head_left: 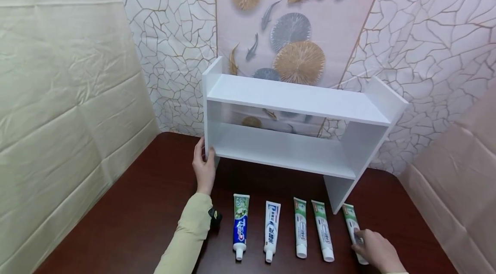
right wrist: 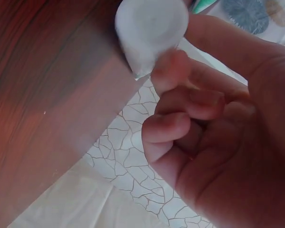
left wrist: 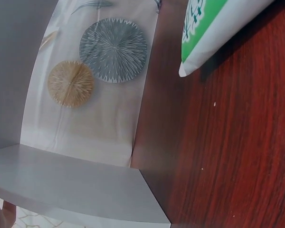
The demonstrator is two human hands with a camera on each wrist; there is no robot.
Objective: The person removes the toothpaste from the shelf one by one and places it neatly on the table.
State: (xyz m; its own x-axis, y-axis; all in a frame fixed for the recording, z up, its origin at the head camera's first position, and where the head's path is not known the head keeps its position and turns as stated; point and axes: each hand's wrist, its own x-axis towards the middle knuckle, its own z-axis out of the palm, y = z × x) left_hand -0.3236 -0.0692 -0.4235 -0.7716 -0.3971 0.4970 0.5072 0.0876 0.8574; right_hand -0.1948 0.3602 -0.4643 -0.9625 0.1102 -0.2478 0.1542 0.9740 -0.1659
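Note:
A white two-tier shelf (head_left: 286, 95) stands on the dark red table. My left hand (head_left: 204, 170) grips the lower part of its left side panel, thumb at the front edge; a bit of this hand shows at the lower left corner in the left wrist view. At the right, my right hand (head_left: 376, 248) pinches a green-and-white toothpaste tube (head_left: 350, 218) lying beside the shelf's right foot. The right wrist view shows that tube's white cap (right wrist: 152, 21) end-on, with fingers curled against it.
Left of the held tube lie a blue-and-green tube (head_left: 240, 224), a white-and-blue tube (head_left: 272, 229) and two green-and-white tubes, one (head_left: 300, 226) beside the other (head_left: 323, 229), caps toward me. Patterned cloth (head_left: 174, 50) hangs behind the table (head_left: 128, 205), with pale cloth at both sides.

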